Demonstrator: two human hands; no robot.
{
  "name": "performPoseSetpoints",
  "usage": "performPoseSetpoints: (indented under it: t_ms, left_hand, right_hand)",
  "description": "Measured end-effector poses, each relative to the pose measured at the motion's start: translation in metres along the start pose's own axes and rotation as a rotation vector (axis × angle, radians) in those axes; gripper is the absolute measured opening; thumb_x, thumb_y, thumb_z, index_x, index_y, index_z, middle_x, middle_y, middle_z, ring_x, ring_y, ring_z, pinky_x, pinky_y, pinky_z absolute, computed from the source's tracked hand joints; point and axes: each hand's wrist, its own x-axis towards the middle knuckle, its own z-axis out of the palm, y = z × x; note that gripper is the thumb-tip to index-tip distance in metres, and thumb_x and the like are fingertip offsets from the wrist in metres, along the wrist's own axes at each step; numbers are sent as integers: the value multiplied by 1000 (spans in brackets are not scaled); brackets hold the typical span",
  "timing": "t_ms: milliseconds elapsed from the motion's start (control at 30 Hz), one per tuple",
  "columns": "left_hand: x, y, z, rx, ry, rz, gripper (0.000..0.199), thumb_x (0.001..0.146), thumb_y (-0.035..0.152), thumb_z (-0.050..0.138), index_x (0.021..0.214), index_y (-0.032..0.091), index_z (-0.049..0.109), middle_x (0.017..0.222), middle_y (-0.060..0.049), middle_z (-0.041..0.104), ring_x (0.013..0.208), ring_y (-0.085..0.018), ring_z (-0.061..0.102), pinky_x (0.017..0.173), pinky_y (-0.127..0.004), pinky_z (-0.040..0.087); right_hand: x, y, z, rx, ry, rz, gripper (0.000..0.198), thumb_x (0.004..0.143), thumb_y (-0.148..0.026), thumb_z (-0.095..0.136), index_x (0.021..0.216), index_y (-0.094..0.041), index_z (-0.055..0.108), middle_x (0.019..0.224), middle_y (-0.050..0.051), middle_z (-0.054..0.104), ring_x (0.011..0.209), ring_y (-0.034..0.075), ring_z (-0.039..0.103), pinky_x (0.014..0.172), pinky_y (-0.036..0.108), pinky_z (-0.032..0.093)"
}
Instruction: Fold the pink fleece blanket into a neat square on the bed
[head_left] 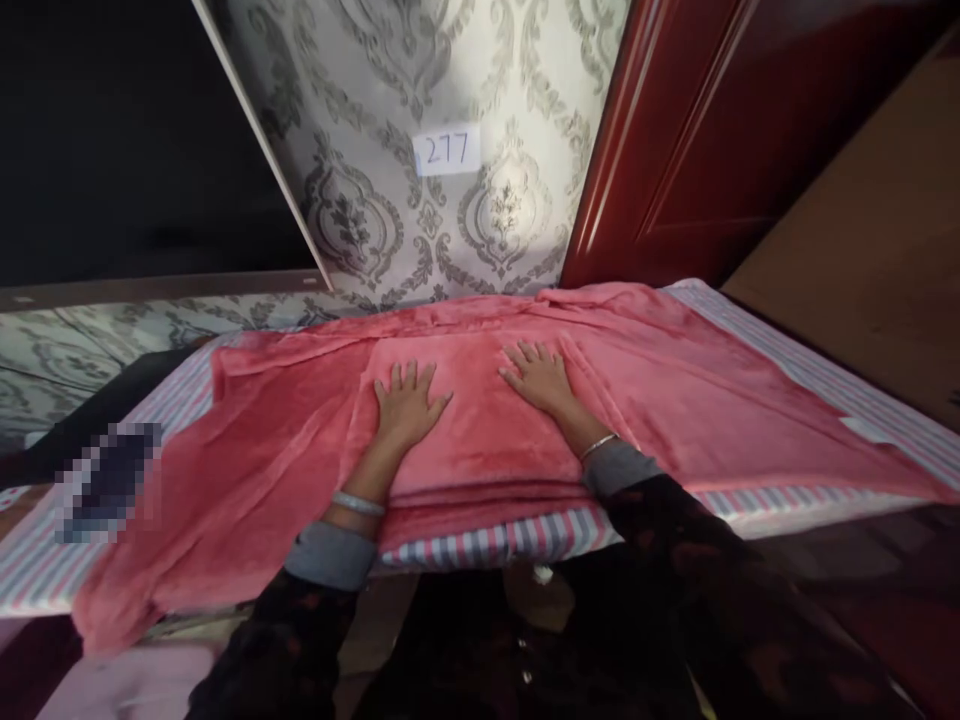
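A pink plush garment or blanket (472, 440) lies across the table, with a folded rectangular stack in its middle and wide single parts spread out to the left and right. My left hand (407, 405) rests flat on the left side of the folded part, fingers spread. On its upper right side lies my right hand (540, 378), palm down with the fingers apart. Neither hand grips anything. Several folded layers show along the near edge of the stack.
Beneath the pink cloth is a striped table cover (487, 545). A dark screen (142, 140) hangs at the left, beside a patterned wall with a paper marked 277 (448, 149). A dark red door (675, 130) stands at the right. A blurred-out object (112, 480) lies at the left.
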Motion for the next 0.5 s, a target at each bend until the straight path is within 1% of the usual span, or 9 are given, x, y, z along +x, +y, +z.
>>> performPoseSetpoints:
  t_ms: [133, 233, 300, 367, 433, 500]
  left_hand:
    - [1, -1, -3, -3, -45, 11, 70, 99, 61, 30, 159, 25, 26, 167, -13, 20, 153, -39, 15, 116, -70, 16]
    - [-6, -9, -8, 21, -86, 46, 69, 100, 59, 29, 159, 24, 25, 167, -13, 19, 154, -34, 14, 119, -65, 15]
    - [-15, -21, -11, 51, -103, 69, 68, 101, 56, 28, 159, 22, 25, 167, -14, 18, 155, -30, 15, 121, -62, 14]
    - [-28, -36, -11, 68, -114, 72, 65, 102, 52, 28, 159, 21, 25, 167, -13, 17, 155, -27, 14, 122, -59, 15]
    - [-43, -52, -12, 60, -128, 55, 63, 103, 48, 27, 160, 21, 23, 168, -11, 16, 155, -26, 12, 121, -59, 18]
    - [-58, -66, -14, 46, -145, 27, 62, 103, 45, 28, 160, 21, 23, 168, -9, 16, 155, -27, 13, 121, -60, 19]
  right_hand:
    - [2, 4, -1, 15, -22, 0, 60, 102, -58, 29, 157, -32, 35, 165, 5, 27, 150, 37, 22, 115, 63, 24]
    - [-1, 10, -4, 13, -47, -29, 60, 103, -55, 28, 157, -30, 34, 166, 6, 25, 151, 35, 22, 117, 60, 25]
    - [-8, 18, -6, 8, -55, -59, 61, 104, -53, 27, 158, -27, 33, 165, 7, 25, 151, 33, 23, 118, 56, 25]
    - [-18, 30, -8, 3, -62, -72, 62, 104, -52, 27, 159, -24, 32, 165, 9, 25, 151, 32, 23, 119, 53, 25]
    - [-32, 43, -11, -2, -86, -68, 62, 104, -51, 27, 159, -23, 30, 166, 9, 23, 152, 30, 20, 120, 52, 24]
    - [-51, 54, -17, -9, -130, -47, 61, 104, -50, 27, 159, -24, 29, 166, 9, 21, 153, 29, 19, 120, 54, 23]
